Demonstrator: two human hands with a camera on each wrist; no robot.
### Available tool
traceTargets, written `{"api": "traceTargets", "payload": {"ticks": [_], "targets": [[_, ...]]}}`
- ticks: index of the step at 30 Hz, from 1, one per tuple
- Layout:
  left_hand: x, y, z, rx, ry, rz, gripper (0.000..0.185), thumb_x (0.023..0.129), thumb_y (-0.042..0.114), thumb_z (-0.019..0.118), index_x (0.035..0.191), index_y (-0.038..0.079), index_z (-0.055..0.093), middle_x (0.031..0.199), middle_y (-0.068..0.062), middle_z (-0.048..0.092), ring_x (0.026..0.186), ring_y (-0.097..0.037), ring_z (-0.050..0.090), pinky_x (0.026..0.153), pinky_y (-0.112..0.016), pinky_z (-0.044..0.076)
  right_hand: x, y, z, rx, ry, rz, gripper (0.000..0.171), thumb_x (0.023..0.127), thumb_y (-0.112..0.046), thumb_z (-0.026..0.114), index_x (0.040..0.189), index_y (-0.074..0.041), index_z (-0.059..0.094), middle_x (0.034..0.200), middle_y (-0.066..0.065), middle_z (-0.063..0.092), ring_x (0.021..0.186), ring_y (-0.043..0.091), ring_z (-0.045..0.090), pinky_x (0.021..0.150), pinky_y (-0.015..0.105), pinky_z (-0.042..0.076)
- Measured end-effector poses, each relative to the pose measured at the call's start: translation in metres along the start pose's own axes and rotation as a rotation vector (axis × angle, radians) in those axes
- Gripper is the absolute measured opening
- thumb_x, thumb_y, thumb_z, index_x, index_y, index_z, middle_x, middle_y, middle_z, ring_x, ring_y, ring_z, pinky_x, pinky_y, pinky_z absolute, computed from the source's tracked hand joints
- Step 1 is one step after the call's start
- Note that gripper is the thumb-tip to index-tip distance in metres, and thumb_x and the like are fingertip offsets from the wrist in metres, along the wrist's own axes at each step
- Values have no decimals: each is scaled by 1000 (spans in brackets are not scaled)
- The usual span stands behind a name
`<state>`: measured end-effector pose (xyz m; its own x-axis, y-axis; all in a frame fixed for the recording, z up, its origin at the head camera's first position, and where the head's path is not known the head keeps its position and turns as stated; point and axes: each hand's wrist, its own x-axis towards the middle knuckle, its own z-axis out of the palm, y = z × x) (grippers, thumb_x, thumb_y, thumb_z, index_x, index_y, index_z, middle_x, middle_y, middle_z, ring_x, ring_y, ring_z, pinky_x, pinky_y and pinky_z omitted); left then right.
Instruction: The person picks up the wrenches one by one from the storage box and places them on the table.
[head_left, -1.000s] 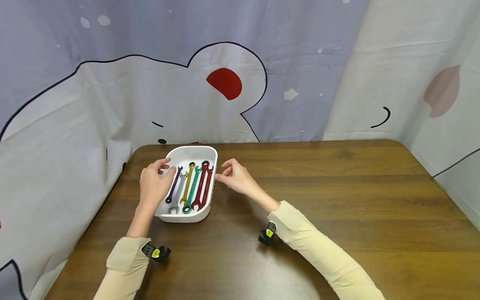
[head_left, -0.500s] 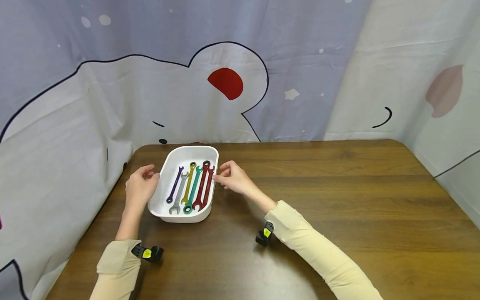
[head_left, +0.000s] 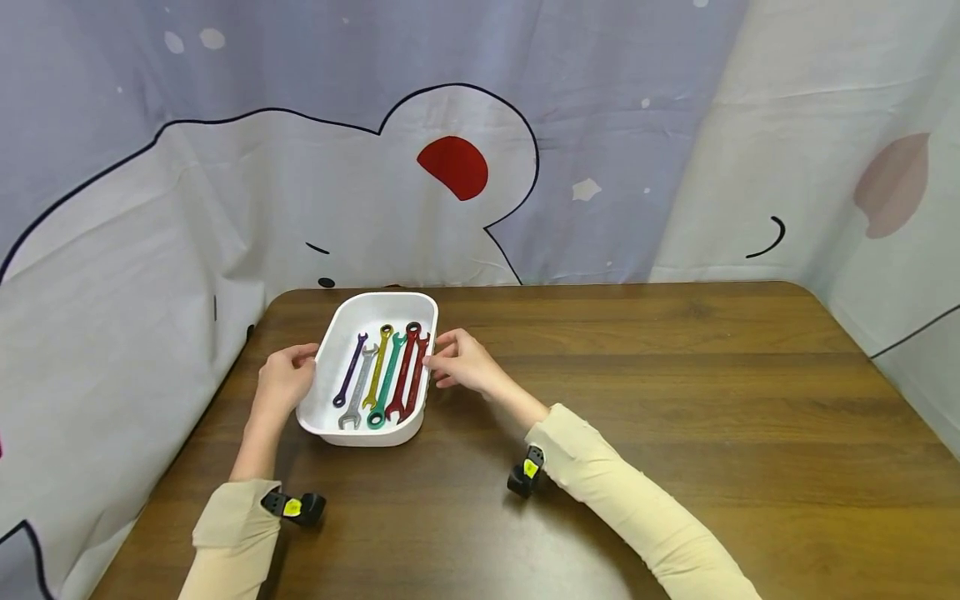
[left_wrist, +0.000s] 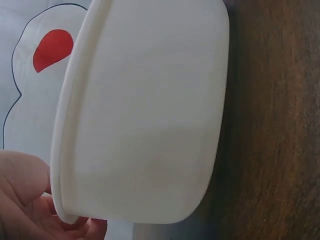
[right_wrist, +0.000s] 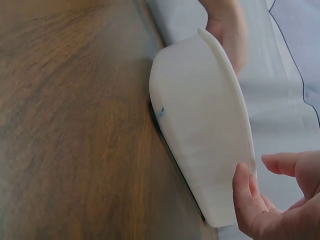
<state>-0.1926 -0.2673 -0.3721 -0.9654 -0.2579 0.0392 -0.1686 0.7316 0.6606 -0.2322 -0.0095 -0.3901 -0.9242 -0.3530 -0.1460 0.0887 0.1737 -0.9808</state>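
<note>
A white plastic tray (head_left: 420,310) stands at the back left of the table. Several combination wrenches lie side by side in it: purple (head_left: 350,371), silver (head_left: 360,387), yellow (head_left: 378,367), green (head_left: 387,382) and, nearest the right wall, red (head_left: 406,371). My left hand (head_left: 283,382) grips the tray's left rim, with fingers under the lip in the left wrist view. At the right side, my right hand (head_left: 467,365) straddles the rim. In the right wrist view, its fingers (right_wrist: 242,192) touch the outer wall and its thumb stands slightly apart from the rim.
The brown wooden table (head_left: 675,400) stretches to the right and towards me. A patterned curtain (head_left: 600,142) hangs right behind its far edge. Each wrist carries a small black camera, such as the left one (head_left: 303,508).
My left hand has moved from over the tray's inside out to its left rim and taken hold there. My right hand has come lower along the right rim. The tray stays in place.
</note>
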Motion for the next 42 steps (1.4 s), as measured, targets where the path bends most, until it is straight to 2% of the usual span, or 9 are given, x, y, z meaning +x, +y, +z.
{"api": "traceTargets", "payload": {"ticks": [3,5,9,12,24,37,42], "targets": [[0,1,0,8,-8,12,39,94,10,42,126,-5,58,108,-26,62,101,-38,55,80,-41,43,-1,0,1,20,-8,1,45,89,-4,64,127,6,43,93,14,61,69,18,61,67,33,58],[0,1,0,11,-13,19,39,94,10,43,126,-5,58,109,-27,62,102,-39,55,81,-42,44,-1,1,2,28,-8,1,45,89,-3,64,127,7,42,92,13,60,66,15,60,69,35,58],[-1,1,0,12,-25,22,37,94,9,46,127,-6,58,112,-27,63,106,-40,56,85,-46,44,-1,1,5,61,-9,4,46,89,1,62,129,7,40,89,11,58,64,15,61,72,38,58],[-2,1,-1,10,-23,17,37,94,8,47,127,-6,58,113,-27,63,107,-40,56,86,-45,44,-1,0,8,78,-11,3,49,89,4,60,133,8,37,87,9,55,64,15,61,70,36,58],[-5,5,-1,-3,-35,-25,37,94,9,50,127,-4,59,113,-24,64,105,-36,57,80,-37,45,-4,-2,6,45,-6,8,54,89,4,59,138,7,35,87,9,54,63,14,61,66,31,58],[-7,9,3,-11,-47,33,36,91,6,52,124,-6,61,106,-25,67,97,-34,61,68,-25,43,-10,-1,-5,34,-16,8,56,89,3,59,139,8,33,85,9,55,65,15,61,68,33,58],[-8,12,4,-43,-60,35,35,90,3,54,122,-8,61,104,-26,66,95,-32,62,65,-22,44,-11,1,-9,25,-17,6,56,90,3,58,139,8,33,86,9,55,64,15,61,67,32,58]]}}
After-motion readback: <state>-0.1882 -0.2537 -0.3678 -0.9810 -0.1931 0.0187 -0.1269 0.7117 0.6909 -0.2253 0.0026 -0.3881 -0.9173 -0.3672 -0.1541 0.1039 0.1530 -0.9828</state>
